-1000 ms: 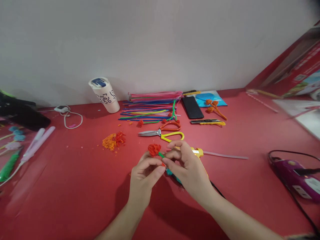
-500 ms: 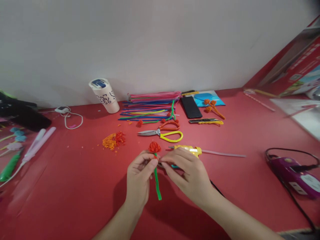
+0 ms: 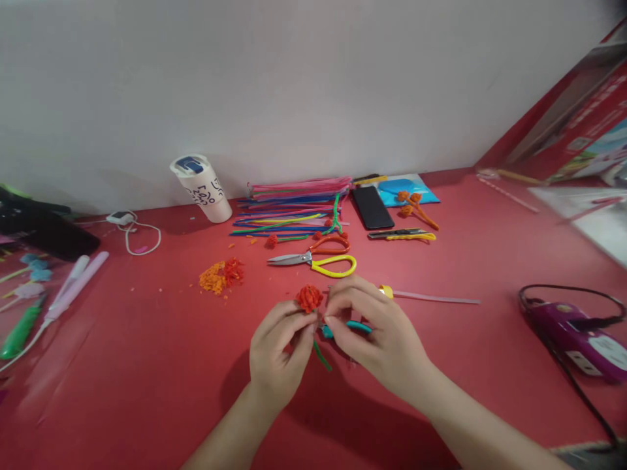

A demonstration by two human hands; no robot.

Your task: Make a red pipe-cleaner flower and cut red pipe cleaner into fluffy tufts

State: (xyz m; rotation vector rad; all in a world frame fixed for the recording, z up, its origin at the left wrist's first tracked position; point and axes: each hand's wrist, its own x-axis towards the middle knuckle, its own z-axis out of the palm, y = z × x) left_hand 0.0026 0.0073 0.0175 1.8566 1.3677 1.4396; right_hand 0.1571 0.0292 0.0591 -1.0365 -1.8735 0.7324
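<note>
My left hand [image 3: 277, 349] pinches the green stem [image 3: 322, 356] of a small pipe-cleaner flower just under its red fuzzy head [image 3: 309, 298]. My right hand [image 3: 375, 326] is closed on the same flower from the right, fingertips meeting the left hand's below the head. The stem's lower end sticks out beneath my fingers. A yellow glue gun [image 3: 385, 291] with a teal trigger lies on the red table [image 3: 147, 365] mostly hidden behind my right hand.
Scissors [image 3: 313, 261] lie just beyond my hands, with a pile of coloured pipe cleaners [image 3: 294, 209], a black phone [image 3: 372, 207], a cutter [image 3: 399, 235] and a paper cup [image 3: 203, 189] behind. Orange-red scraps [image 3: 220, 274] sit left. A purple device [image 3: 573, 329] with cord lies right.
The flower went from upright with its stem hanging free to tilted, head to the right. My right hand rose and closed in on the stem, covering more of the glue gun.
</note>
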